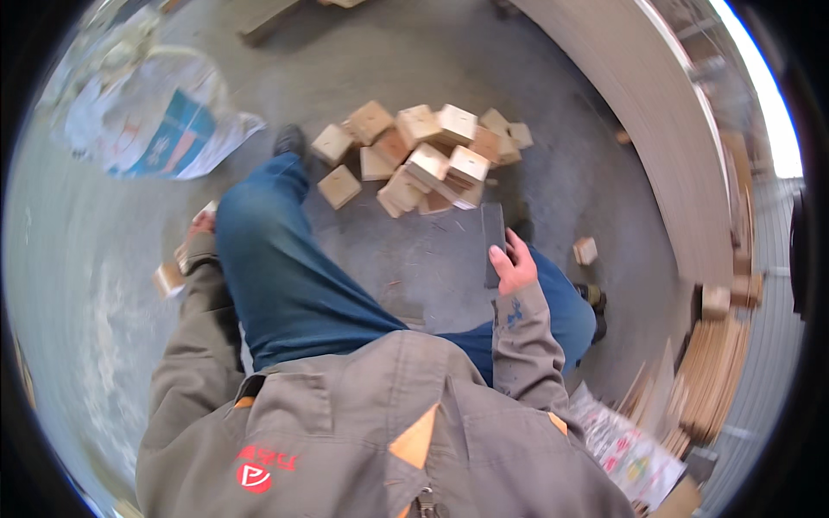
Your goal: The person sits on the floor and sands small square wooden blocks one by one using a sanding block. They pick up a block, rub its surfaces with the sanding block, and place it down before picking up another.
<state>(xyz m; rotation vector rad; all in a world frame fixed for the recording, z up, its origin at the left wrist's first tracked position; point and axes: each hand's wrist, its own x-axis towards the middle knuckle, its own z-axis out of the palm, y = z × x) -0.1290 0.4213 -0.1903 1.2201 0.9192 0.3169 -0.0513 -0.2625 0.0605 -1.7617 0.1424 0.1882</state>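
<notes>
Low at my right, my right hand [516, 266] grips a dark grey, flat rectangular bar [493, 245] along its side, thumb on top. Its exact kind does not show. Outside my left knee, my left hand [201, 224] is closed and slightly blurred. Pale edges of what looks like a wooden block [208, 210] stick out past its fingers, and the rest is hidden. Just below that hand a loose wooden block [168, 280] lies on the floor. In front of my legs is a heap of pale wooden blocks [418, 126], some stacked on others.
A white and blue plastic sack [177, 129] slumps at the far left. One small block [585, 251] sits right of my right leg. Large stacked boards [635, 112] curve along the right side, with thin wood strips [712, 375] and a printed sack [626, 445] nearer me.
</notes>
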